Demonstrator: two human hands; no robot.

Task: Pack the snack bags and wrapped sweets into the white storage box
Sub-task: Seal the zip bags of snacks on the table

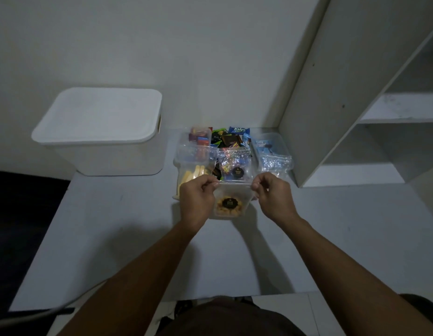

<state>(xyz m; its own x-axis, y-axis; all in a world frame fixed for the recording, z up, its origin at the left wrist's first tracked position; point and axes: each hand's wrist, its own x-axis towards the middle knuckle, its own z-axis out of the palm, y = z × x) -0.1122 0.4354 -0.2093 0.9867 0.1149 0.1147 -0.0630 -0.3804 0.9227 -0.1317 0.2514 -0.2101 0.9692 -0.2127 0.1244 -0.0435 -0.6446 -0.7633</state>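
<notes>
Pale grey table (101, 238) set against a plain wall, with open white shelving (370, 132) rising at its far right corner. White storage box (106, 132), lid on, stands at the far left corner; its long axis runs roughly left to right along the back edge. I see the snacks gathered at the middle of the far edge: loose wrapped sweets (231, 139) in dark, green and blue wrappers lie nearest the wall, flanked by a clear bag of red-wrapped sweets (198, 146) on the left and a clear bag with blue wrappers (271, 154) on the right. Another clear bag of pale yellow biscuits (191, 175) lies nearer me on the left, its long axis pointing from me toward the wall. My left hand (195, 202) and right hand (273, 197) are both raised over the table's middle, each pinching between curled fingers and thumb one upper corner of a clear snack bag (231, 202). That bag hangs upright, mouth edge stretched level from left to right, round dark label and yellow contents facing me. Just behind it stands a clear bag of mixed sweets (235, 166) bearing a similar label.
</notes>
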